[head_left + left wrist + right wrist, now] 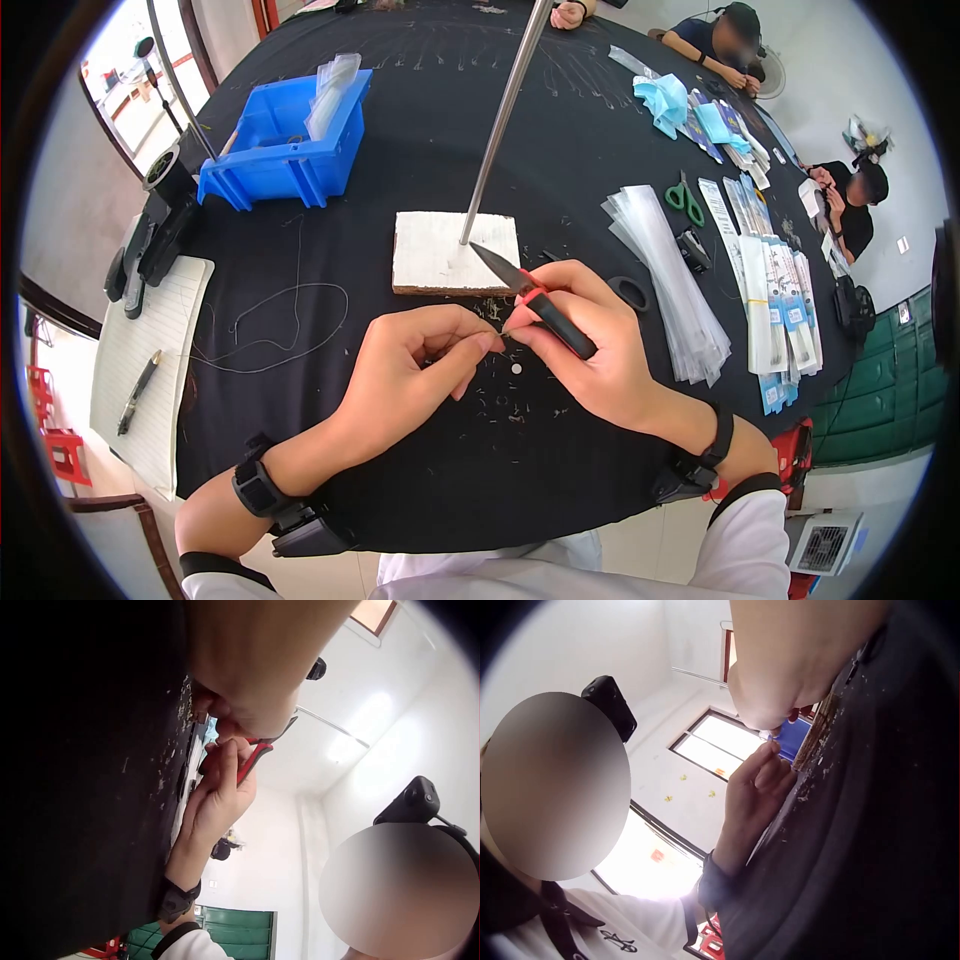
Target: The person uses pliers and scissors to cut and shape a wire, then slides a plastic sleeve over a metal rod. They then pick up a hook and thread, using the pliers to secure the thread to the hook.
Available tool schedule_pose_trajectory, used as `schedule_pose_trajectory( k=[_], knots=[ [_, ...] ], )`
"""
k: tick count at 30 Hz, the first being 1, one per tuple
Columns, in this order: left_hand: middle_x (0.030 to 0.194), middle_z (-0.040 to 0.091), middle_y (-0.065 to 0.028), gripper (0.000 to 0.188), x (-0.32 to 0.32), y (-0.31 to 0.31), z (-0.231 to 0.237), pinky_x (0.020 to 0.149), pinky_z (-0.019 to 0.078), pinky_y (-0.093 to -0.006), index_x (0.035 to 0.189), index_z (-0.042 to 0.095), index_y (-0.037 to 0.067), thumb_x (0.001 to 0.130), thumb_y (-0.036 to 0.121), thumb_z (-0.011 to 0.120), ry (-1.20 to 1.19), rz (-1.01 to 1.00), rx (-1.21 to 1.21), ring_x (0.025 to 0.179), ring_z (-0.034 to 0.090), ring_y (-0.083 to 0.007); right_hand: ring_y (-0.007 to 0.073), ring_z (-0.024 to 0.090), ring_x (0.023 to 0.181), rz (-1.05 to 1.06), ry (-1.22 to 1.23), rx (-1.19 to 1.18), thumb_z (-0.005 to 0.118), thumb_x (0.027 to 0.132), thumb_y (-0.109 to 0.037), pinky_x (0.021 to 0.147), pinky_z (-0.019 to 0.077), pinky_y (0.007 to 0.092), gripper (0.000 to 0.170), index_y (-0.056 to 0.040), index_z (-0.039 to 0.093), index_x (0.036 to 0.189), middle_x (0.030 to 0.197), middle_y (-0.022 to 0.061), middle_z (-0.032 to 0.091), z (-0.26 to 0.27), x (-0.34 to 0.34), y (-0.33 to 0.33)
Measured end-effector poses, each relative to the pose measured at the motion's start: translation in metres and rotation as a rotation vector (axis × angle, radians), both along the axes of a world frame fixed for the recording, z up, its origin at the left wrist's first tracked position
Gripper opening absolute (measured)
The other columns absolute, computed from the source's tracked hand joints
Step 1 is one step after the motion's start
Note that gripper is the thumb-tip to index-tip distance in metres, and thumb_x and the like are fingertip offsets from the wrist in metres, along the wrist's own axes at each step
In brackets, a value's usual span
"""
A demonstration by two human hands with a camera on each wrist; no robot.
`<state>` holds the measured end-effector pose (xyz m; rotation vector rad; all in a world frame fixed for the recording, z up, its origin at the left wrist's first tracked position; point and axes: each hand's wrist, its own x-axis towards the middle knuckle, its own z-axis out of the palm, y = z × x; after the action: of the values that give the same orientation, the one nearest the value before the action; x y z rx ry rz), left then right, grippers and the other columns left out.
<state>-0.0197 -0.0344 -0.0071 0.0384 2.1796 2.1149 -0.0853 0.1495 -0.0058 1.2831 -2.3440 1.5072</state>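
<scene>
My left hand (415, 365) pinches the end of a thin strand (504, 335) between thumb and forefinger, over the black cloth. Fingertips of my right hand (600, 345) meet it from the other side, pinching at the same spot. Tucked in the right hand is a pair of snips (535, 300) with red-and-black handles, the dark pointed tip aimed up and left, away from the strand. Just beyond the hands lies a white-topped block (430, 250) with a metal rod (497, 135) standing from it. In both wrist views the fingertips are largely hidden.
A blue bin (290, 150) stands back left. At left lie a looped wire (290, 365), a notebook (165, 400), a pen (140, 392) and a stapler (160, 235). Right of the block are clear plastic sleeves (670, 300) and green scissors (686, 200). Small clippings litter the cloth.
</scene>
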Motion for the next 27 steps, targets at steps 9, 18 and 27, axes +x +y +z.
schedule_pose_trajectory(
  k=[9, 18, 27],
  knots=[
    [0.056, 0.053, -0.0005, 0.018, -0.0008, -0.0049, -0.0009, 0.048, 0.0315, -0.0183, 0.089, 0.064, -0.005, 0.09, 0.008, 0.052, 0.087, 0.336, 0.128, 0.051, 0.045, -0.0031, 0.0293, 0.054, 0.094, -0.156, 0.357, 0.23, 0.066, 0.075, -0.004, 0.079, 0.042, 0.0379, 0.021, 0.0033, 0.062, 0.093, 0.107, 0.0125, 0.054, -0.0022, 0.0025, 0.0029],
    [0.056, 0.054, -0.0013, 0.019, -0.0011, -0.0028, -0.0001, 0.048, 0.0332, -0.0194, 0.091, 0.065, -0.005, 0.091, 0.01, 0.053, 0.077, 0.338, 0.135, 0.051, 0.047, -0.004, 0.0266, 0.052, 0.089, -0.18, 0.473, 0.324, 0.07, 0.072, -0.007, 0.073, 0.0408, 0.0368, 0.024, 0.0036, 0.062, 0.092, 0.102, 0.0108, 0.054, -0.0004, 0.0046, 0.0012],
    [0.056, 0.054, -0.001, 0.019, -0.0017, -0.003, -0.0017, 0.048, 0.031, -0.0194, 0.091, 0.065, -0.005, 0.091, 0.01, 0.053, 0.066, 0.307, 0.135, 0.051, 0.046, -0.0036, 0.0256, 0.051, 0.084, -0.172, 0.558, 0.338, 0.071, 0.07, -0.007, 0.07, 0.0408, 0.0359, 0.023, 0.0032, 0.061, 0.087, 0.096, 0.0096, 0.053, 0.001, 0.005, 0.0016]
  ],
)
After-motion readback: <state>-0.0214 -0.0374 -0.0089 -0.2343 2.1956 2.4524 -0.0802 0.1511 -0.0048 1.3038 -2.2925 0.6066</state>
